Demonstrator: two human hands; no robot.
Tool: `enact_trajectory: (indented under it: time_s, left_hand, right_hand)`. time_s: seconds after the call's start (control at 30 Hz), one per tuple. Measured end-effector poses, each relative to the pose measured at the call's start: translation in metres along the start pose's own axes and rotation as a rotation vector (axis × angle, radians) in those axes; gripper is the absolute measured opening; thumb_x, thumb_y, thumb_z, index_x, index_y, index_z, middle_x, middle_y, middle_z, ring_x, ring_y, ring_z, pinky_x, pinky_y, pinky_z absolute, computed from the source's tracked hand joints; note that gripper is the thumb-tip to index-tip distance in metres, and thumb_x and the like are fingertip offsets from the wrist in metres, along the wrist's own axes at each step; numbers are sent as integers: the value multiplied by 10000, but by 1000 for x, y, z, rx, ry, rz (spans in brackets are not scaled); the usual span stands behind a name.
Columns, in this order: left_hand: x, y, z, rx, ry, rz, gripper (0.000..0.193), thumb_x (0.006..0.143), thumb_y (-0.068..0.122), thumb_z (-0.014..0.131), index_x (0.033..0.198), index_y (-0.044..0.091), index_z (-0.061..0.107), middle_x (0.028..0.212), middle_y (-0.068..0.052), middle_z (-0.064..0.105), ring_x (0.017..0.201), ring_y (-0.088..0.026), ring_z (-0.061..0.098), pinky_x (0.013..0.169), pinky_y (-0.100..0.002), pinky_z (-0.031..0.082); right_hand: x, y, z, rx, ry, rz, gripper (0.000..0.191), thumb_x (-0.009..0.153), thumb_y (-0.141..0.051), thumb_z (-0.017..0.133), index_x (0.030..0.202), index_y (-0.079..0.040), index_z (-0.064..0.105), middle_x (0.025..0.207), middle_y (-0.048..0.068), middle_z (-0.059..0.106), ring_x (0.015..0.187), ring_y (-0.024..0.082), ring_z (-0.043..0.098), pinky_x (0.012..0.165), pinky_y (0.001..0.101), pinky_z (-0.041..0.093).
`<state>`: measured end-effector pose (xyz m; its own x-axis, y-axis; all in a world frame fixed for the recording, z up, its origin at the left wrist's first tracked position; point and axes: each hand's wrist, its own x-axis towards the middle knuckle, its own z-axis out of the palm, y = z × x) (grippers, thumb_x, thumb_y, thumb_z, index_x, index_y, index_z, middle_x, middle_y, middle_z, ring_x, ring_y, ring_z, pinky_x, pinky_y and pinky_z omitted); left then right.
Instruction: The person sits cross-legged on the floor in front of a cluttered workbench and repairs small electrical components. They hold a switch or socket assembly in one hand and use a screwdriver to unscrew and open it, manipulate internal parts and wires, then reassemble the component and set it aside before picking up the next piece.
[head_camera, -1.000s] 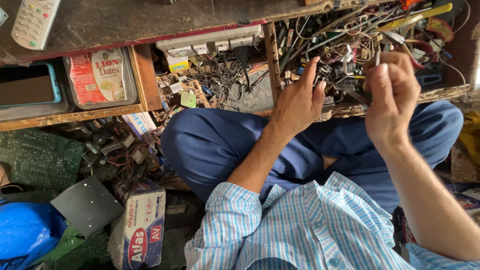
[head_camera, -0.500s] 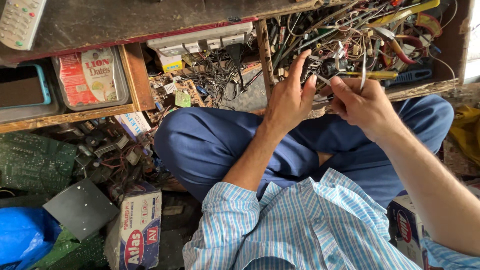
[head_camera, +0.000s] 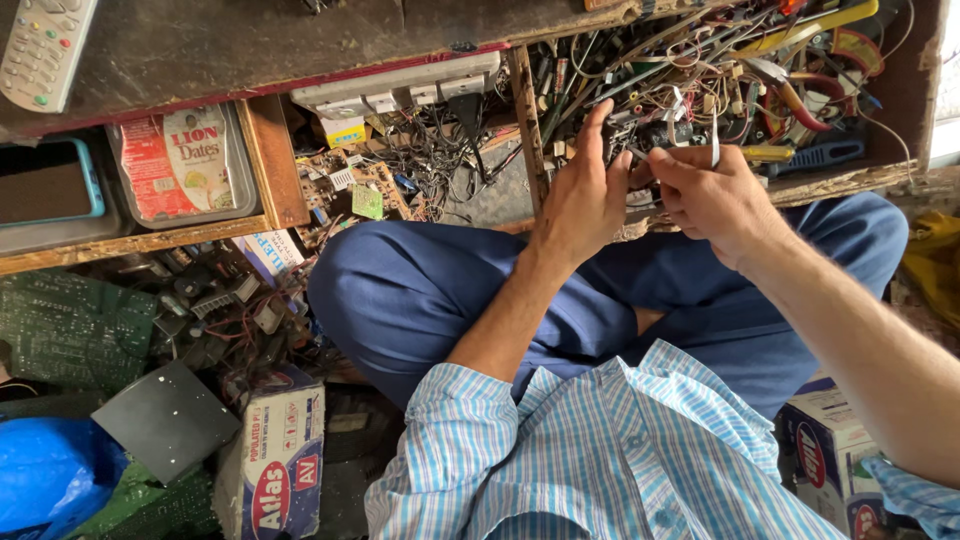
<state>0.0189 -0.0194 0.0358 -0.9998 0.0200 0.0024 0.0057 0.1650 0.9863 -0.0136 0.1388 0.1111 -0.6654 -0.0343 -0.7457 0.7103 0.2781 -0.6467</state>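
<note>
Head view: our left hand (head_camera: 580, 195) and right hand (head_camera: 712, 195) pinch together a small dark part (head_camera: 640, 165) over the wire-filled drawer (head_camera: 850, 185). It looks light and fragile; we judge the edges best to hold.

wooden tray (head_camera: 905, 110) packed with tangled wires (head_camera: 690, 70), yellow tool (head_camera: 800, 30) and blue-handled tool (head_camera: 825, 155); no bare gap inside. both hands (head_camera: 640, 185) crowd its near edge, a wooden divider (head_camera: 527, 120) just to their left. open passage only above the blue-trousered knees (head_camera: 420, 290).
</note>
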Motion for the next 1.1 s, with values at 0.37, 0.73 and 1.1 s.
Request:
enact_trajectory:
  time_s: [0.37, 0.73, 1.1]
  left_hand:
    - [1, -9, 0, 134, -20, 109, 589, 1037, 125, 546, 1551, 27, 277, 1121, -329, 683, 927, -486, 701, 816, -560, 555]
    - [1, -15, 1, 82, 63, 79, 572, 1032, 90, 556, 1533, 4, 294, 1312, -342, 629, 1034, -486, 693, 876, -535, 570]
    - [3, -18, 2, 180, -40, -25, 675, 973, 88, 575, 1558, -22, 256, 1165, -328, 670, 889, -456, 719, 795, -519, 583]
  right_hand:
    - [0, -17, -11, -1375, 75, -702, 176, 944, -218, 658, 1067, -106, 714, 614, 150, 653, 542, 344, 643, 508, 469, 514]
    - [20, -3, 4, -416, -1, -256, 148, 1026, -222, 660, 1022, -111, 758, 705, 229, 590, 520, 221, 515, 521, 381, 383]
    - [22, -13, 2, -688, -11, -410, 169, 1018, -265, 654, 997, -136, 762, 652, 109, 670, 619, 346, 592, 510, 441, 472]
